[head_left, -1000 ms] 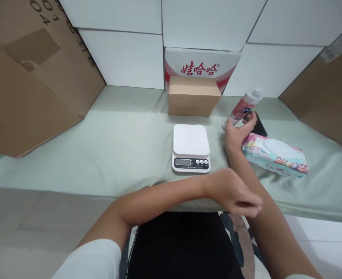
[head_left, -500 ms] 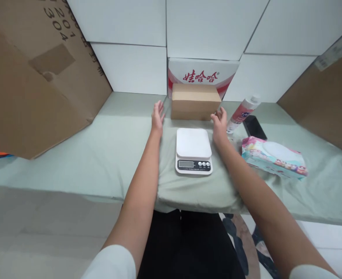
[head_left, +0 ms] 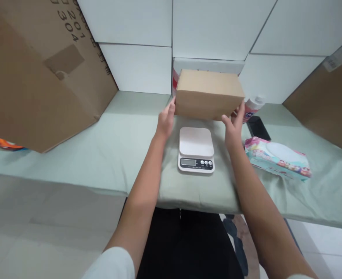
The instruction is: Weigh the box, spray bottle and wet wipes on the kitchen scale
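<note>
Hands grip a small brown cardboard box [head_left: 209, 94] from either side, and it hangs in the air above the far edge of a white kitchen scale [head_left: 196, 149], clear of the weighing plate. The left hand [head_left: 166, 121] presses flat against the box's left end, fingers close together and pointing away from the person; the right hand [head_left: 234, 126] cups the lower right corner, thumb on the near face and the other fingers wrapped round the right end, where they are partly hidden. The scale sits on a pale green cloth [head_left: 107, 155] that covers the table, its display and buttons on the near side. Right of the scale lies a pack of wet wipes [head_left: 277, 158], and just beyond it a dark phone [head_left: 258, 128] lies flat. A pink and white bottle [head_left: 252, 106] shows behind the right hand, close to the box's right end. Behind the box a white carton with red print [head_left: 188, 64] leans against the white wall blocks [head_left: 217, 27]. A large brown carton [head_left: 37, 73] fills the far left, and another brown carton [head_left: 327, 97] stands at the far right.
</note>
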`<state>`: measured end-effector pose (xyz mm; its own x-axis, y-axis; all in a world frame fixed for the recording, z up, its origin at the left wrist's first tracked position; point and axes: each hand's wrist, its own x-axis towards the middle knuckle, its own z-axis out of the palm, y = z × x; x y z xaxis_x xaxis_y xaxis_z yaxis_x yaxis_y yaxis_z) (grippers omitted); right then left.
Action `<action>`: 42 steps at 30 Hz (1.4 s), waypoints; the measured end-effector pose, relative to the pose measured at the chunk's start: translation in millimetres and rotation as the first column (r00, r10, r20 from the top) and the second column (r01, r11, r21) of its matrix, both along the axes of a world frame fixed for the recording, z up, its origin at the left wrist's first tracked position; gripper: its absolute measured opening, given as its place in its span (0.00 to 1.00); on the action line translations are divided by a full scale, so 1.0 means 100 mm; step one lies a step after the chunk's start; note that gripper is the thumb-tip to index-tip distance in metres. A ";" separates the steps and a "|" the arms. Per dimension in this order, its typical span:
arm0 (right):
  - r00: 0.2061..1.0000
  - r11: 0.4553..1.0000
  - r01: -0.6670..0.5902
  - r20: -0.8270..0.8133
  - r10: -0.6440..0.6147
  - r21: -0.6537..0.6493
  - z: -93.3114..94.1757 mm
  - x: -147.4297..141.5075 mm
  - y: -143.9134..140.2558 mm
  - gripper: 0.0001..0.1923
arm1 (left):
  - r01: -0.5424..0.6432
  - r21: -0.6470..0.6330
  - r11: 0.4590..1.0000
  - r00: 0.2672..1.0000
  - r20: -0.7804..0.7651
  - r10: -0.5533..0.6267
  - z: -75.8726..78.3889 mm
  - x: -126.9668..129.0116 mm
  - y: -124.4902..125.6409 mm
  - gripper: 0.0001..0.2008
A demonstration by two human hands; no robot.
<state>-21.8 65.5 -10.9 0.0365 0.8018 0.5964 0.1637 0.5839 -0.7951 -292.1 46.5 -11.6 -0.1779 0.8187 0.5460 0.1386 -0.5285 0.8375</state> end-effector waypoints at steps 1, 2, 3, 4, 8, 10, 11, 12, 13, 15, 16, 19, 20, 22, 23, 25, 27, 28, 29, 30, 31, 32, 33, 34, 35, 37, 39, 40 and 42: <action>1.000 0.999 -0.022 0.009 0.022 0.024 0.03 0.04 -0.18 0.49 | 0.020 -0.011 1.000 1.000 -0.022 -0.020 0.05 0.01 -0.22 0.37; 0.999 0.999 -0.031 0.018 0.030 0.044 0.04 0.08 -0.36 0.49 | 0.032 -0.027 0.999 0.999 -0.033 -0.033 0.07 0.02 -0.46 0.37; 0.999 0.998 -0.027 0.026 0.025 0.058 0.01 0.11 -0.54 0.50 | 0.039 -0.040 0.998 0.998 -0.041 -0.041 0.06 0.03 -0.71 0.38; 0.999 0.997 -0.016 0.030 0.014 0.071 -0.03 0.13 -0.70 0.50 | 0.037 -0.049 0.998 0.998 -0.047 -0.039 0.03 0.04 -0.94 0.39; 0.999 0.995 0.048 0.005 -0.049 0.092 -0.30 0.10 -1.11 0.47 | 0.012 -0.057 0.998 1.000 0.010 -0.012 -0.22 0.07 -1.53 0.41; 0.998 0.995 0.066 -0.004 -0.066 0.079 -0.40 0.06 -1.16 0.45 | -0.020 -0.044 0.999 0.999 0.034 0.022 -0.33 0.08 -1.61 0.39; 0.998 0.995 0.066 -0.004 -0.065 0.070 -0.43 0.05 -1.16 0.44 | -0.043 -0.042 0.998 0.998 0.033 0.044 -0.37 0.08 -1.61 0.39; 0.998 0.996 0.061 -0.003 -0.061 0.062 -0.45 0.05 -1.15 0.43 | -0.066 -0.043 0.997 0.997 0.025 0.067 -0.39 0.09 -1.60 0.39; 0.998 0.997 0.057 -0.003 -0.057 0.055 -0.46 0.05 -1.14 0.43 | -0.084 -0.048 0.995 0.996 0.012 0.085 -0.41 0.09 -1.58 0.39; 0.998 0.997 0.059 -0.007 -0.059 0.043 -0.47 0.06 -1.11 0.42 | -0.103 -0.068 0.992 0.995 -0.011 0.102 -0.42 0.09 -1.55 0.40; 0.998 0.997 0.065 -0.008 -0.065 0.037 -0.47 0.06 -1.11 0.42 | -0.105 -0.080 0.991 0.994 -0.017 0.104 -0.43 0.08 -1.54 0.40; 0.996 0.996 0.084 -0.013 -0.084 0.023 -0.47 0.07 -1.10 0.41 | -0.104 -0.094 0.990 0.995 -0.015 0.103 -0.43 0.06 -1.54 0.39; 0.996 0.996 0.089 -0.014 -0.088 0.023 -0.47 0.06 -1.10 0.41 | -0.100 -0.090 0.991 0.995 -0.014 0.099 -0.43 0.06 -1.55 0.39; 0.995 0.995 0.096 -0.015 -0.096 0.030 -0.48 0.06 -1.11 0.41 | -0.089 -0.079 0.993 0.996 -0.016 0.088 -0.44 0.05 -1.54 0.38; 0.995 0.994 0.102 -0.014 -0.102 0.031 -0.48 0.06 -1.11 0.40 | -0.083 -0.075 0.994 0.996 -0.018 0.082 -0.45 0.04 -1.54 0.38; 0.993 0.993 0.116 -0.011 -0.116 0.025 -0.48 0.06 -1.11 0.40 | -0.076 -0.078 0.994 0.997 -0.027 0.074 -0.46 0.04 -1.53 0.38; 0.992 0.992 0.124 -0.007 -0.124 0.016 -0.48 0.07 -1.11 0.40 | -0.072 -0.085 0.994 0.997 -0.033 0.069 -0.46 0.05 -1.51 0.39; 0.992 0.992 0.125 -0.005 -0.125 0.014 -0.48 0.07 -1.11 0.39 | -0.068 -0.087 0.994 0.997 -0.035 0.066 -0.46 0.05 -1.51 0.38; 0.992 0.992 0.127 -0.005 -0.126 0.016 -0.47 0.07 -1.11 0.39 | -0.066 -0.086 0.994 0.997 -0.035 0.063 -0.46 0.05 -1.51 0.38; 0.992 0.991 0.129 -0.004 -0.129 0.019 -0.47 0.07 -1.11 0.39 | -0.067 -0.080 0.995 0.997 -0.037 0.064 -0.45 0.05 -1.52 0.38; 0.991 0.991 0.134 -0.005 -0.134 0.020 -0.46 0.07 -1.11 0.39 | -0.078 -0.067 0.995 0.996 -0.037 0.075 -0.45 0.05 -1.52 0.37; 0.990 0.990 0.140 -0.006 -0.140 0.019 -0.46 0.07 -1.12 0.39 | -0.100 -0.050 0.994 0.995 -0.032 0.099 -0.44 0.06 -1.53 0.37; 0.989 0.989 0.147 -0.008 -0.147 0.017 -0.45 0.07 -1.12 0.39 | -0.132 -0.035 0.991 0.991 -0.023 0.131 -0.44 0.06 -1.54 0.36; 0.989 0.988 0.151 -0.010 -0.151 0.015 -0.45 0.07 -1.12 0.39 | -0.171 -0.025 0.985 0.985 -0.010 0.170 -0.44 0.06 -1.55 0.36; 0.988 0.988 0.154 -0.011 -0.154 0.013 -0.45 0.07 -1.13 0.38 | -0.203 -0.023 0.979 0.979 0.002 0.203 -0.43 0.06 -1.56 0.36; 0.987 0.987 0.159 -0.008 -0.159 0.015 -0.44 0.08 -1.13 0.38 | -0.221 -0.040 0.974 0.975 0.004 0.222 -0.44 0.06 -1.56 0.36; 0.986 0.986 0.166 0.000 -0.166 0.026 -0.44 0.08 -1.14 0.37 | -0.196 -0.057 0.979 0.980 -0.021 0.195 -0.45 0.06 -1.55 0.36; 0.985 0.985 0.171 0.003 -0.171 0.032 -0.44 0.08 -1.14 0.36 | -0.183 -0.061 0.981 0.983 -0.035 0.181 -0.46 0.06 -1.55 0.36; 0.984 0.983 0.180 0.004 -0.181 0.037 -0.44 0.08 -1.14 0.35 | -0.170 -0.063 0.983 0.985 -0.052 0.167 -0.48 0.06 -1.53 0.35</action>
